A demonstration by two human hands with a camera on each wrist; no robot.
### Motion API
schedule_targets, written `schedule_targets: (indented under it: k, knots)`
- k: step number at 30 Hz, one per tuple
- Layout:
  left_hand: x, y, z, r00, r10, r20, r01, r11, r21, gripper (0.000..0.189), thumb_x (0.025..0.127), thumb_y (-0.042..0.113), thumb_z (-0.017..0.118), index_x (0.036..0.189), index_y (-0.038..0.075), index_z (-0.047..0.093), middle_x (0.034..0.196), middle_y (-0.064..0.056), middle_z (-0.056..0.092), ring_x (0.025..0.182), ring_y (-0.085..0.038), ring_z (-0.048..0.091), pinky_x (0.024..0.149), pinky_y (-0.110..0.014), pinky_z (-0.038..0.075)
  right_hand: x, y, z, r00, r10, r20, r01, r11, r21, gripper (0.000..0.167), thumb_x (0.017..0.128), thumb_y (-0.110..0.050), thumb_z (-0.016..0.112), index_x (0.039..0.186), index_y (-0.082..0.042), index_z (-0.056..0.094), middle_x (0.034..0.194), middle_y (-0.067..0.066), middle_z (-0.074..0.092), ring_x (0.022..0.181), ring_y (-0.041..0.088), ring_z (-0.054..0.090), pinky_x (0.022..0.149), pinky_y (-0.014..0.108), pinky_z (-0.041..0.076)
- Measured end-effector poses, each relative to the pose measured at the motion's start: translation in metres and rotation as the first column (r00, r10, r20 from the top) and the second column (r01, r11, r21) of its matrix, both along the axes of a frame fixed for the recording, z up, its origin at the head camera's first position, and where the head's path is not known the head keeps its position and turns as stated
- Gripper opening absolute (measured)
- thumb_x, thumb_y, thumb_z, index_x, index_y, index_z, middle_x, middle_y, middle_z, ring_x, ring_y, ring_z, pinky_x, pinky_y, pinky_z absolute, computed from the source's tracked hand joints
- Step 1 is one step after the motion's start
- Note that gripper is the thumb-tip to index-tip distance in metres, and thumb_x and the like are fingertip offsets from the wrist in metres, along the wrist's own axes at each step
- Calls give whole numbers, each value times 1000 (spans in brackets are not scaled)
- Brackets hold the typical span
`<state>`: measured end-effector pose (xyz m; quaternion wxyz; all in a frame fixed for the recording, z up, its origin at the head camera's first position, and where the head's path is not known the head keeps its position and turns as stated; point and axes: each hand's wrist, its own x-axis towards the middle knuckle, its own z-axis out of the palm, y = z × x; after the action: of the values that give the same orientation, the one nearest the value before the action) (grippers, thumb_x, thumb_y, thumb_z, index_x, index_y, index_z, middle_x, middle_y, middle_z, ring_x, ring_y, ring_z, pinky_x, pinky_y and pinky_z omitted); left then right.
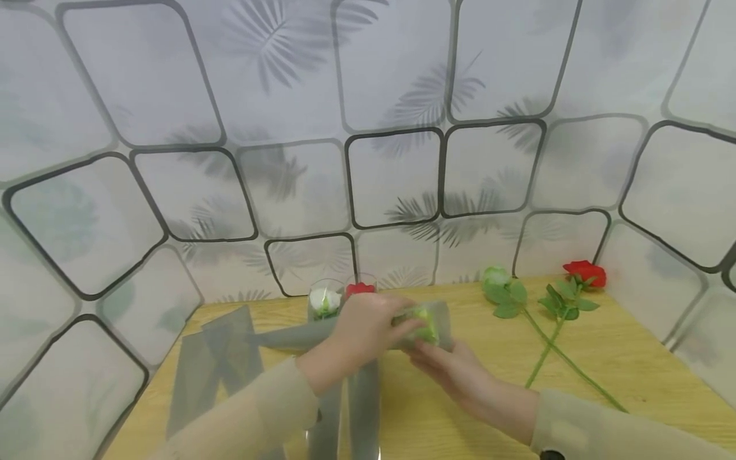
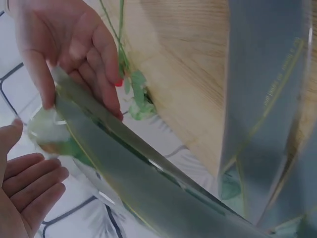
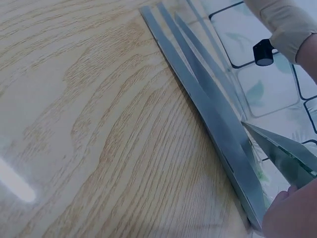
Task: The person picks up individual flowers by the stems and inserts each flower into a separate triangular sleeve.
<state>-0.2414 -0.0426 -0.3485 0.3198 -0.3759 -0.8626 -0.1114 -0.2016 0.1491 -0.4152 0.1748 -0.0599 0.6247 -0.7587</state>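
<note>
A grey flower sleeve with a clear front (image 1: 305, 333) lies sideways between both hands, its narrow end to the left. Inside its wide end shows a pale green-white rose (image 1: 425, 324), partly hidden by fingers. My right hand (image 1: 454, 370) pinches the rim of that end, thumb on one face and fingers behind, as the left wrist view shows. Beside the opening is my left hand (image 2: 29, 193), its fingers loosely extended and apart from the sleeve. In the right wrist view only part of the right hand (image 3: 294, 213) shows, at the lower right.
Behind the hands stand out a wrapped white rose (image 1: 324, 300) and a wrapped red rose (image 1: 360, 289). Flat grey sleeves (image 1: 192, 377) overlap at the left. At the right, a loose pale rose (image 1: 496, 276) and red rose (image 1: 585, 273) cross stems. Patterned cloth (image 1: 397, 179) borders the wooden table.
</note>
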Motion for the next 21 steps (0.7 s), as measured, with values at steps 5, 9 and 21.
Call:
schedule_targets:
  k: [5,9,21]
  knots:
    - [-11,-17,-2,999,-5,36,5,1000,0,35,89,46,84,107,15,84,96,2,84,80,-13,80,63,-27,62,0,5,-4,999,-27,19,28,1000,-13,69,108,-21,61,159,10,27,156,14,52,137,20,61,124,42,43]
    - [-23,-37,-4,991,-37,128,38,999,-3,38,92,43,82,113,12,82,94,-1,83,79,-15,78,69,-29,64,0,9,-7,999,-44,28,45,999,-15,67,107,-19,62,156,12,29,141,5,65,123,12,68,119,38,49]
    - [-55,-96,-9,757,-35,653,146,982,-118,73,93,36,82,151,1,55,145,-18,66,128,-36,65,111,-54,52,0,18,-5,999,-34,31,35,998,-48,68,107,-17,62,157,12,26,129,-4,67,118,8,69,119,38,49]
